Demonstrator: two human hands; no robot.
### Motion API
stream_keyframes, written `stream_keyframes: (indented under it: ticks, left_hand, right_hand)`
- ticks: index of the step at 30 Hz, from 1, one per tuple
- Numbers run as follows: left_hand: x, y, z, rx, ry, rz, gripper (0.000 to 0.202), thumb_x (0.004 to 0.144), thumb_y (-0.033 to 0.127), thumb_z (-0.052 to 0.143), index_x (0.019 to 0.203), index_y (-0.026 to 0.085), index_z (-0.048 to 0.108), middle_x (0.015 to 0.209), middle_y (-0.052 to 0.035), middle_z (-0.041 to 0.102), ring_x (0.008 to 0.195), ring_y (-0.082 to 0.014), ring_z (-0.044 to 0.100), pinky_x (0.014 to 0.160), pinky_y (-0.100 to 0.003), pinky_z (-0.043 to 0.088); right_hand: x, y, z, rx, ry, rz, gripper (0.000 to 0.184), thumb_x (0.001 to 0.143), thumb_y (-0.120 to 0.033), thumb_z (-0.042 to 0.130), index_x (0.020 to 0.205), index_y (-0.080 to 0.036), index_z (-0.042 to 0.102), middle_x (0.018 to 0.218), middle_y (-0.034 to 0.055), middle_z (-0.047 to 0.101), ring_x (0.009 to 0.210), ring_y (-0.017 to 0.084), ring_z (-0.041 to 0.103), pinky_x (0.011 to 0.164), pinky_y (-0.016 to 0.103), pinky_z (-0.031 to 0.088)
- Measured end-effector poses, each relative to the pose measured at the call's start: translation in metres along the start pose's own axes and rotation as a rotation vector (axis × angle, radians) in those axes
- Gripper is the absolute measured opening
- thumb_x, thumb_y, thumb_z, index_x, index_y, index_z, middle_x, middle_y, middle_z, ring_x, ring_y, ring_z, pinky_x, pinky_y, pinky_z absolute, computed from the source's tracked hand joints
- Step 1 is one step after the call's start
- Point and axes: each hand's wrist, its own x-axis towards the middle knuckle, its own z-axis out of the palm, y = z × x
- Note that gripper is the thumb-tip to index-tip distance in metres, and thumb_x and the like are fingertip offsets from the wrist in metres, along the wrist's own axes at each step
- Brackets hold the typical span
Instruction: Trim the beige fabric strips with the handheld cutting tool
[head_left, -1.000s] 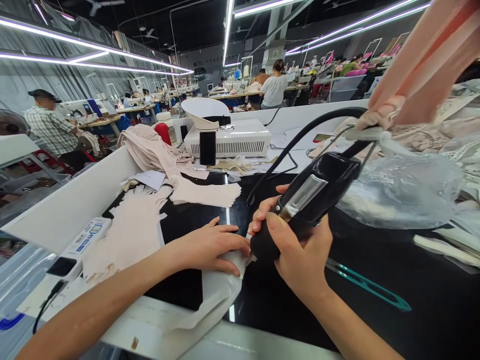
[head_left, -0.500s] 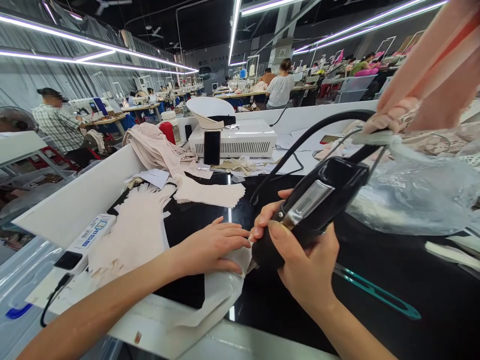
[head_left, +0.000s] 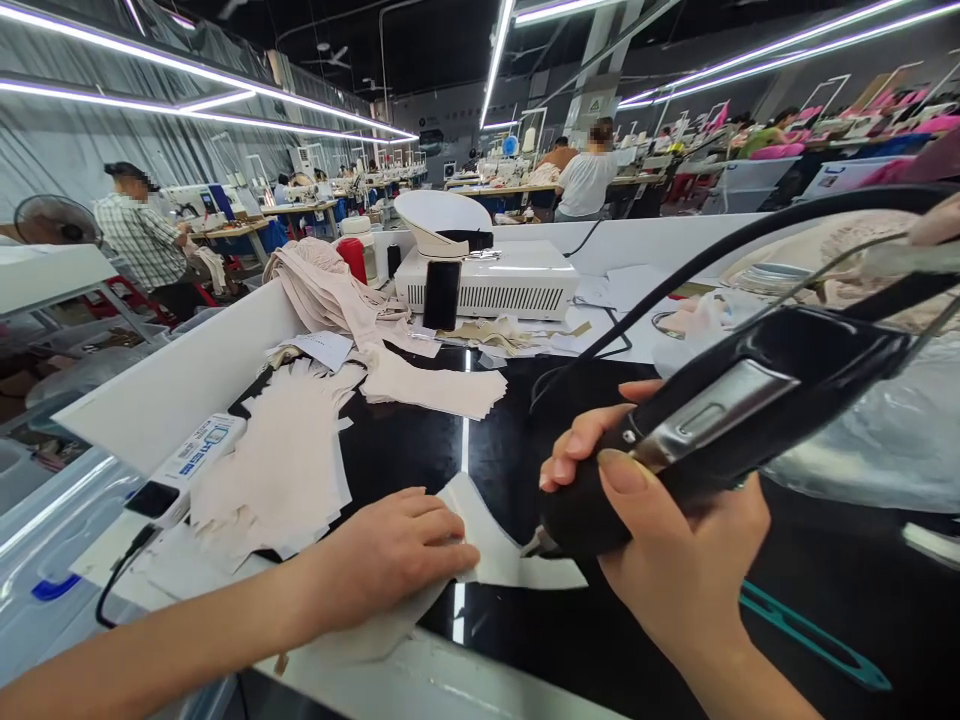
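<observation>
My right hand [head_left: 675, 540] is wrapped around a black corded electric hand cutter [head_left: 757, 400], its thumb along the silver plate on the side. The cutter's small metal tip points down-left and touches a pale cream fabric piece [head_left: 487, 530] on the glossy black tabletop [head_left: 540, 640]. My left hand [head_left: 409, 550] lies flat on the left part of this fabric, fingers stretched towards the tip. One strip of the piece reaches right, beyond the tip. Part of the fabric is hidden under my left hand and forearm.
Left lie stacked pale fabric pieces [head_left: 277, 450] and a white device [head_left: 187, 470] with a cable. Behind are a draped fabric bundle [head_left: 322, 290], a phone [head_left: 442, 295] and a white vented box [head_left: 517, 280]. Right are a teal slotted strip [head_left: 817, 635] and a plastic bag [head_left: 847, 440].
My right hand and the cutter have moved right, away from my left hand. The fabric now lies flatter, with a strip spread to the right. The view has also shifted slightly.
</observation>
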Motion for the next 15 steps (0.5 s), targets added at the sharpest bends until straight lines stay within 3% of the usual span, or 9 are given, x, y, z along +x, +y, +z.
stream_keyframes:
  ticks: [4, 10, 15]
  left_hand:
    - [-0.001, -0.014, -0.003, -0.073, 0.004, 0.007, 0.028, 0.130, 0.008, 0.068, 0.150, 0.022, 0.084, 0.145, -0.0091, 0.093, 0.138, -0.0251, 0.089, 0.140, -0.043, 0.062]
    - [0.028, -0.025, 0.011, -0.088, 0.042, -0.148, 0.047, 0.123, -0.002, 0.062, 0.159, 0.019, 0.082, 0.155, -0.0148, 0.090, 0.144, -0.0270, 0.089, 0.125, -0.038, 0.073]
    - [0.047, -0.037, 0.032, -0.077, 0.021, -0.135, 0.039, 0.123, 0.002, 0.066, 0.155, 0.016, 0.084, 0.152, -0.0167, 0.090, 0.143, -0.0287, 0.089, 0.123, -0.040, 0.075]
  right_hand:
    - [-0.001, -0.002, 0.001, 0.010, -0.021, 0.012, 0.051, 0.097, -0.062, 0.116, 0.126, -0.036, 0.083, 0.082, -0.0044, 0.077, 0.059, 0.023, 0.074, 0.057, 0.039, 0.070]
    - [-0.001, -0.005, 0.000, -0.006, -0.035, 0.016, 0.047, 0.095, -0.059, 0.117, 0.121, -0.037, 0.086, 0.079, -0.0027, 0.079, 0.058, 0.025, 0.074, 0.053, 0.039, 0.070]
    - [-0.004, -0.010, -0.009, -0.026, -0.031, 0.033, 0.045, 0.093, -0.058, 0.119, 0.118, -0.037, 0.088, 0.077, -0.0032, 0.078, 0.057, 0.024, 0.075, 0.052, 0.037, 0.071]
